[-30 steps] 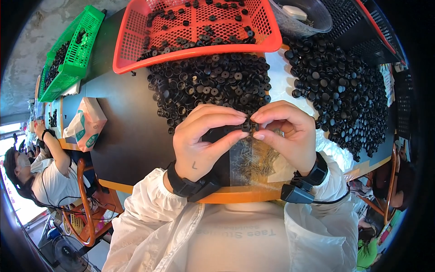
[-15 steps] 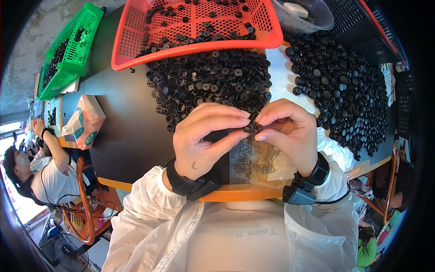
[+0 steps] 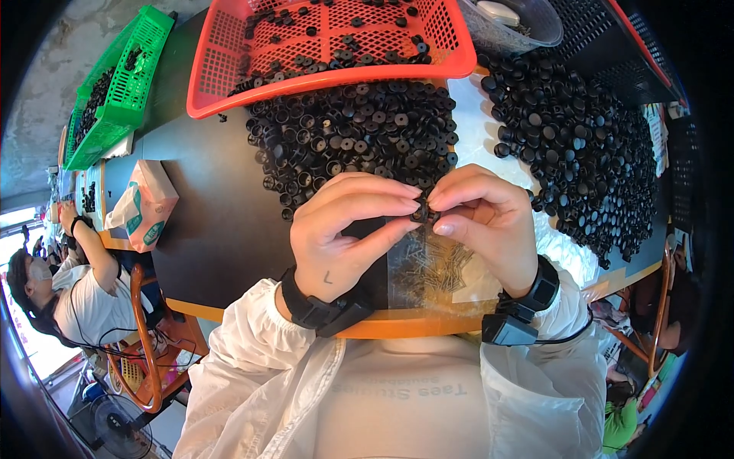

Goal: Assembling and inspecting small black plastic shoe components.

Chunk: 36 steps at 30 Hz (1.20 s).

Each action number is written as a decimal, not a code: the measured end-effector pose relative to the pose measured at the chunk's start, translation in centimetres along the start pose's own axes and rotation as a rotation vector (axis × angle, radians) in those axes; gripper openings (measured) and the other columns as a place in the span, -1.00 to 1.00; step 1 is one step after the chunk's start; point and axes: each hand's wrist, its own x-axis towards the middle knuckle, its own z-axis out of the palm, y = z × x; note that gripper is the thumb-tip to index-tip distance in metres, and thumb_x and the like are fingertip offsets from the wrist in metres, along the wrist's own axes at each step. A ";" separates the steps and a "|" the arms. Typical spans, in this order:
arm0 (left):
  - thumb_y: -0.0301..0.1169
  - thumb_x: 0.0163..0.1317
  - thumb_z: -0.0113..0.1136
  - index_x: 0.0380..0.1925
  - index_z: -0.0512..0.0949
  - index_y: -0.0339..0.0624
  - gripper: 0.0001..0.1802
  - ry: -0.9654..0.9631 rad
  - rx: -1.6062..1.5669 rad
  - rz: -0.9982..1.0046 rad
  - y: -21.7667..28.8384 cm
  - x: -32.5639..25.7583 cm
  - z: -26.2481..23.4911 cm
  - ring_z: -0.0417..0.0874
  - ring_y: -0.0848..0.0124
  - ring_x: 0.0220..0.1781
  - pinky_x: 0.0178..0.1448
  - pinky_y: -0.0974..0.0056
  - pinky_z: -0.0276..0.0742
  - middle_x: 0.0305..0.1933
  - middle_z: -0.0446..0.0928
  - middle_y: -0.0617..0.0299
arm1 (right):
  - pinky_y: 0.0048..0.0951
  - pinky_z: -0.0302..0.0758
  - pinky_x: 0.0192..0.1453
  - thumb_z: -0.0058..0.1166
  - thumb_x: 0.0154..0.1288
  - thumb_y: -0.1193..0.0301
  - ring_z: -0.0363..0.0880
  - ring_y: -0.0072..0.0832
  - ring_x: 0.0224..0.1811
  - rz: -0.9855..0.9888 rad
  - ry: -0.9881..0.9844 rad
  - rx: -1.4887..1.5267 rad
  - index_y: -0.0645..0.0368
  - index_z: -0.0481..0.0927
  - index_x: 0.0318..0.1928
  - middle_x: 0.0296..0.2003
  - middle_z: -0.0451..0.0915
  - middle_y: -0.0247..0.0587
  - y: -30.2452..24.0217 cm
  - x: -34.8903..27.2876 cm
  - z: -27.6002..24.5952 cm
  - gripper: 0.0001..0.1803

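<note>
My left hand [image 3: 336, 229] and my right hand [image 3: 493, 226] meet over the near part of the table, fingertips pinched on a small round black plastic part [image 3: 423, 209]. It may be two pieces pressed together; the fingers cover most of it. Just beyond the hands lies a heap of black ring-shaped plastic parts [image 3: 352, 130], some showing a centre hole. To the right spreads a second heap of black round caps [image 3: 581, 153]. Thin metal pins [image 3: 447, 268] lie loose near the table edge, below my right hand.
A red basket [image 3: 336, 80] with black parts stands at the far side. Nearby are a clear tub [image 3: 527, 38] and a black crate [image 3: 612, 46]. At the left are a green basket [image 3: 126, 84] and a tissue pack [image 3: 149, 206]. Another person [image 3: 84, 298] sits at far left.
My fingertips have come slightly closer together around the black part; a gap that showed between two dark pieces has narrowed. Both hands otherwise stay in place.
</note>
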 end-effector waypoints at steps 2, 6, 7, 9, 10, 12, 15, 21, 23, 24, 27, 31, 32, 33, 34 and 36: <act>-0.70 -0.10 0.45 -0.27 0.67 -0.29 -0.68 -0.073 -0.001 -0.018 0.1 -0.1 -0.3 0.68 0.20 -0.03 0.12 0.18 0.55 -0.13 0.68 0.00 | -0.46 0.60 0.12 0.25 0.22 0.68 0.58 -0.49 0.01 0.024 0.004 0.011 0.33 0.61 -0.06 -0.06 0.55 -0.18 0.2 -0.2 -0.2 -0.73; -0.69 -0.12 0.45 -0.28 0.68 -0.28 -0.68 -0.077 0.001 -0.015 -0.1 0.0 -0.4 0.67 0.19 -0.02 0.13 0.16 0.54 -0.14 0.69 0.03 | -0.49 0.58 0.11 0.25 0.27 0.62 0.59 -0.52 0.01 0.149 0.010 0.097 0.32 0.59 0.02 -0.03 0.58 -0.19 0.0 0.0 0.0 -0.69; -0.66 -0.12 0.47 -0.29 0.69 -0.26 -0.68 -0.085 0.064 0.053 -0.3 0.2 -0.5 0.65 0.19 0.00 0.14 0.15 0.52 -0.14 0.69 0.05 | -0.49 0.58 0.10 0.25 0.28 0.59 0.59 -0.51 0.01 0.204 -0.028 0.127 0.33 0.59 0.05 -0.02 0.59 -0.18 -0.2 0.0 0.1 -0.67; -0.64 -0.13 0.48 -0.29 0.69 -0.23 -0.69 -0.094 0.128 0.120 -0.4 0.4 -0.5 0.62 0.18 0.02 0.15 0.14 0.51 -0.14 0.69 0.08 | -0.49 0.58 0.09 0.25 0.29 0.56 0.60 -0.51 0.00 0.259 -0.067 0.158 0.33 0.58 0.08 -0.01 0.61 -0.18 -0.2 0.1 -0.1 -0.64; -0.59 -0.13 0.49 -0.28 0.71 -0.19 -0.68 -0.066 0.140 0.136 -0.2 0.5 -0.5 0.63 0.21 -0.02 0.12 0.18 0.51 -0.14 0.69 0.15 | -0.49 0.58 0.09 0.25 0.29 0.56 0.61 -0.50 0.00 0.278 -0.098 0.186 0.34 0.57 0.11 -0.01 0.62 -0.16 -0.1 0.1 -0.4 -0.62; -0.55 -0.14 0.51 -0.27 0.73 -0.14 -0.67 -0.039 0.150 0.151 -0.1 0.4 -0.3 0.63 0.23 -0.05 0.09 0.22 0.50 -0.14 0.69 0.21 | -0.49 0.58 0.08 0.26 0.29 0.56 0.62 -0.50 0.00 0.297 -0.127 0.213 0.35 0.56 0.13 -0.01 0.63 -0.15 -0.1 0.1 -0.7 -0.60; -0.52 -0.15 0.53 -0.27 0.74 -0.12 -0.66 -0.018 0.093 0.101 -0.4 0.1 -0.3 0.62 0.25 -0.08 0.07 0.22 0.49 -0.14 0.67 0.25 | -0.49 0.57 0.08 0.24 0.30 0.56 0.62 -0.50 0.00 0.230 -0.157 0.163 0.36 0.56 0.12 -0.01 0.63 -0.14 -0.2 0.1 -0.9 -0.62; -0.39 -0.12 0.57 -0.22 0.71 -0.18 -0.61 -0.103 -0.105 -0.021 -0.3 -0.3 -0.7 0.55 0.28 -0.08 -0.01 0.25 0.49 -0.16 0.56 0.17 | -0.48 0.57 0.09 0.23 0.29 0.60 0.61 -0.50 -0.01 0.249 -0.179 0.239 0.37 0.57 0.10 -0.05 0.61 -0.18 -0.2 -0.1 -0.7 -0.63; -0.31 -0.14 0.57 -0.20 0.73 -0.18 -0.57 -0.110 -0.052 -0.082 0.2 -0.1 -0.7 0.54 0.30 -0.15 -0.08 0.27 0.48 -0.20 0.55 0.20 | -0.49 0.57 0.09 0.25 0.27 0.60 0.61 -0.51 -0.02 0.242 -0.200 0.255 0.37 0.57 0.08 -0.07 0.60 -0.20 -0.3 0.0 -0.6 -0.64; -0.31 -0.14 0.57 -0.20 0.73 -0.18 -0.57 -0.109 -0.052 -0.082 0.1 -0.1 -0.7 0.54 0.30 -0.15 -0.08 0.27 0.48 -0.20 0.55 0.20 | -0.49 0.57 0.09 0.25 0.27 0.60 0.61 -0.51 -0.02 0.242 -0.200 0.255 0.37 0.57 0.08 -0.07 0.60 -0.20 -0.4 -0.1 -0.5 -0.64; -0.28 -0.16 0.56 -0.21 0.75 -0.18 -0.56 -0.161 0.052 0.038 -0.2 0.1 -0.9 0.54 0.33 -0.21 -0.12 0.28 0.46 -0.27 0.54 0.25 | -0.49 0.57 0.09 0.28 0.25 0.59 0.61 -0.53 -0.03 0.272 -0.187 0.260 0.36 0.57 0.06 -0.08 0.60 -0.20 -0.5 -0.1 -0.4 -0.63; -0.31 -0.23 0.56 -0.25 0.76 -0.16 -0.57 -0.127 0.184 0.126 0.1 0.2 -0.9 0.53 0.36 -0.30 -0.19 0.29 0.45 -0.36 0.53 0.31 | -0.53 0.59 0.04 0.31 0.22 0.60 0.61 -0.56 -0.06 0.287 -0.194 0.198 0.34 0.58 0.06 -0.10 0.60 -0.23 -0.3 0.0 -0.5 -0.61; -0.34 -0.25 0.56 -0.25 0.76 -0.15 -0.56 -0.122 0.222 0.147 0.3 0.1 -0.9 0.53 0.37 -0.33 -0.22 0.30 0.45 -0.38 0.53 0.32 | -0.55 0.59 0.02 0.32 0.21 0.60 0.61 -0.57 -0.08 0.277 -0.194 0.182 0.34 0.58 0.06 -0.11 0.61 -0.23 -0.2 0.0 -0.5 -0.61; -0.34 -0.25 0.56 -0.25 0.76 -0.15 -0.56 -0.122 0.220 0.146 0.5 0.2 -0.8 0.53 0.37 -0.33 -0.22 0.30 0.45 -0.38 0.53 0.32 | -0.55 0.59 0.02 0.32 0.21 0.60 0.61 -0.57 -0.08 0.278 -0.193 0.182 0.34 0.58 0.06 -0.11 0.61 -0.23 0.0 -0.1 -0.5 -0.61; -0.36 -0.26 0.55 -0.25 0.76 -0.15 -0.57 -0.118 0.224 0.151 0.6 0.2 -0.7 0.53 0.37 -0.35 -0.24 0.32 0.45 -0.38 0.53 0.32 | -0.56 0.59 -0.02 0.33 0.20 0.59 0.61 -0.59 -0.11 0.237 -0.177 0.180 0.35 0.60 0.03 -0.13 0.61 -0.23 0.2 -0.1 -0.4 -0.63; -0.38 -0.26 0.54 -0.25 0.76 -0.14 -0.57 -0.113 0.230 0.154 0.6 0.1 -0.8 0.53 0.38 -0.37 -0.27 0.33 0.44 -0.37 0.54 0.32 | -0.58 0.60 -0.07 0.34 0.19 0.59 0.61 -0.60 -0.14 0.196 -0.162 0.179 0.36 0.62 0.01 -0.15 0.61 -0.24 0.1 -0.1 -0.4 -0.65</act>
